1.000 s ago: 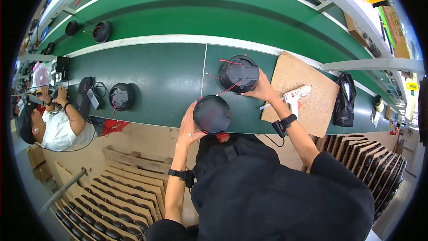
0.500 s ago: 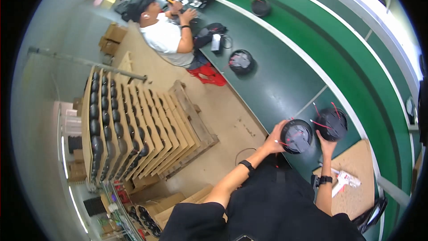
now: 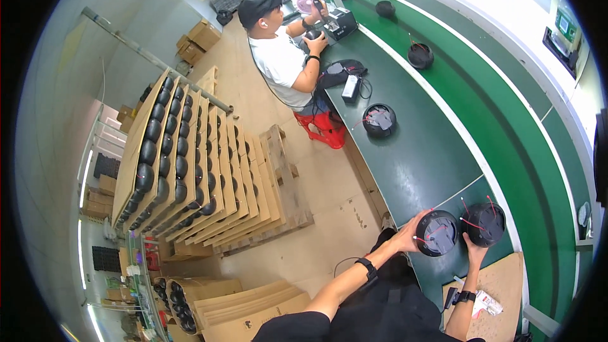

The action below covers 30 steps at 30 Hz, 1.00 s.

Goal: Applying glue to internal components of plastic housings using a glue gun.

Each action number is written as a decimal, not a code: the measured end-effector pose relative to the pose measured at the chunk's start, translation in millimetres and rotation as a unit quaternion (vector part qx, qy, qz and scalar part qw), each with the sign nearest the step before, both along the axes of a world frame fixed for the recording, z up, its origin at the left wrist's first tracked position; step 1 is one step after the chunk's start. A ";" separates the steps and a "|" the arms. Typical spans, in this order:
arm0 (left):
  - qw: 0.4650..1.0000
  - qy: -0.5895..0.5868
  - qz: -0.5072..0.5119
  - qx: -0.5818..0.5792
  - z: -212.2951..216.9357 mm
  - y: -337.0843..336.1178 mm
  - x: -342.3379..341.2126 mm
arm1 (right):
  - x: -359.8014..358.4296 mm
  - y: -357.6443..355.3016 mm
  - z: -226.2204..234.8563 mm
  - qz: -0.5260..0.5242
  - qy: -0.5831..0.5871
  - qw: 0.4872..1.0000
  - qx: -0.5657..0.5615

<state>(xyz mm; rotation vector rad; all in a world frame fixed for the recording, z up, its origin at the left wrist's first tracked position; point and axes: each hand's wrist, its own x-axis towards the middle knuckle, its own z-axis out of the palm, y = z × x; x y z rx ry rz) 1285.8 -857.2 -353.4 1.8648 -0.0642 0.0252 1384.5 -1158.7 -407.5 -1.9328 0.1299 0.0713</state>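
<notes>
Turned housing: a black round plastic housing with a grey inner plate (image 3: pixel 437 233), which showed a smooth dark face one second ago, now has its plate side up; the view has swung leftward along the line.
Worktop: long, dark green worktop (image 3: pixel 424 152) with a white edging strip, running up and to the left.
Belt: bright green conveyor belt (image 3: pixel 468 85) along the worktop's far side, carrying a black round housing with red leads (image 3: pixel 420 56).
Stack: tan boards on edge (image 3: pixel 218 171), rows of black rounded parts between them, by a wooden pallet (image 3: pixel 294 196).
Co-worker: seated person in a white top and black cap (image 3: pixel 278 50), one hand on a black rounded part (image 3: pixel 313 35).
Pad: tan rectangular board (image 3: pixel 506 282) at the worktop's near end.
Second housing: matching black round housing with thin red leads (image 3: pixel 485 223), on the worktop just beside the turned one, near the edging strip.
Left hand (image 3: pixel 415 232): grip curled round the turned housing's left rim, holding it; whether it is lifted cannot be told.
Right hand (image 3: pixel 475 250): fingers against the second housing's near side; whether the grip is closed on it cannot be told.
Glue gun: white glue gun (image 3: pixel 487 304) lying on the pad, partly behind the right forearm.
</notes>
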 end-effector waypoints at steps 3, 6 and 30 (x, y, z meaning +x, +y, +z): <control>0.999 -0.022 0.017 0.044 3.1 -3.9 -4.3 | 3.0 0.7 -1.2 0.022 0.015 0.996 0.081; 0.999 -0.026 0.036 -0.015 -0.6 -6.3 -14.1 | 3.2 -0.2 -1.3 0.022 0.047 0.992 0.117; 0.922 0.080 0.379 -0.004 160.3 142.0 -223.9 | -5.9 127.2 247.2 0.342 0.073 0.937 0.004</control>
